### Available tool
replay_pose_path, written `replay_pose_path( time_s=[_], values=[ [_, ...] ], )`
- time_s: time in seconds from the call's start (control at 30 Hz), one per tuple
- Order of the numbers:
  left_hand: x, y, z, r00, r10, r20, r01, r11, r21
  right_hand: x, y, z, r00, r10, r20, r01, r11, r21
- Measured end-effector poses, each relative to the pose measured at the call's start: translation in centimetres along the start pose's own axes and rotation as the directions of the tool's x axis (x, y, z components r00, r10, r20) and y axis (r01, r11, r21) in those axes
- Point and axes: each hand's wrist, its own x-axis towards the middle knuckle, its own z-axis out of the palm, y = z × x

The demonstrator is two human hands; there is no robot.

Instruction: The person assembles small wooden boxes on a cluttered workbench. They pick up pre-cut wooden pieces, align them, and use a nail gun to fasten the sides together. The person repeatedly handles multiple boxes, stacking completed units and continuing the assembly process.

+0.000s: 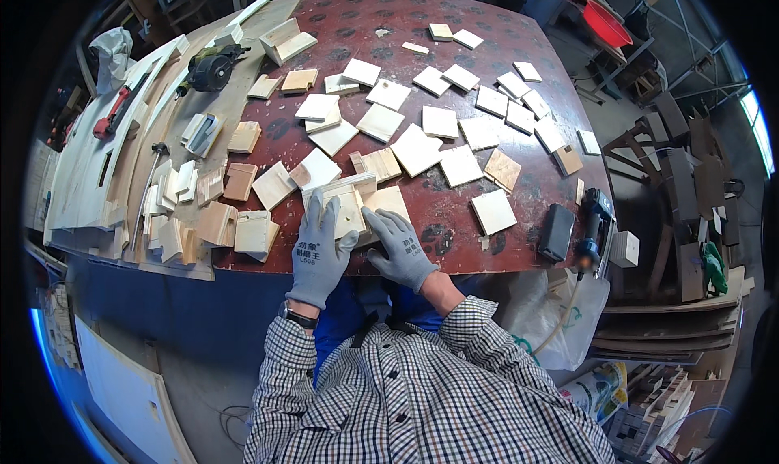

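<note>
Both my hands wear grey work gloves at the near edge of a dark red table (454,257). My left hand (318,249) is at the left side of a pale wooden block (349,213), its fingers along the edge and its thumb at the near corner. From the right, my right hand (399,249) curls its fingers over a flat square wooden piece (389,199) beside that block. The two pieces lie close together between my hands. The undersides of my fingers are hidden. Just beyond stands a notched wooden block (378,165).
Many square wooden pieces (439,122) lie scattered over the table. More blocks (257,234) crowd the left, near boards (138,168) holding a dark power tool (213,68) and a red-handled tool (114,119). A black case (557,232) and a drill-like tool (596,225) lie at the right corner.
</note>
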Motion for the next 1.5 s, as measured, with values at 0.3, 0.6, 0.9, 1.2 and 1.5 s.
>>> replay_pose_path(
  time_s=[0.3,0.6,0.9,1.2,1.5],
  values=[
    [-0.7,-0.6,1.1,0.982,0.041,-0.186,-0.051,0.997,-0.05,0.1,-0.1,0.1,0.999,-0.03,-0.024,0.03,1.0,-0.009],
    [-0.7,-0.3,0.8,0.984,0.033,-0.176,-0.04,0.998,-0.037,0.1,0.0,0.3,1.0,-0.026,-0.017,0.026,1.0,0.008],
    [-1.0,-0.5,0.5,0.991,0.053,-0.125,-0.06,0.997,-0.054,-0.3,1.0,0.4,0.997,0.081,0.008,-0.081,0.994,0.07],
    [-0.3,-0.4,0.3,0.996,0.07,-0.055,-0.066,0.995,0.074,-1.6,1.1,-1.4,0.858,0.205,-0.471,-0.253,0.967,-0.038],
    [0.3,-1.4,0.7,0.974,0.226,-0.032,-0.21,0.941,0.266,-5.7,3.0,-1.7,0.869,0.179,-0.461,-0.331,0.903,-0.275]
  ],
)
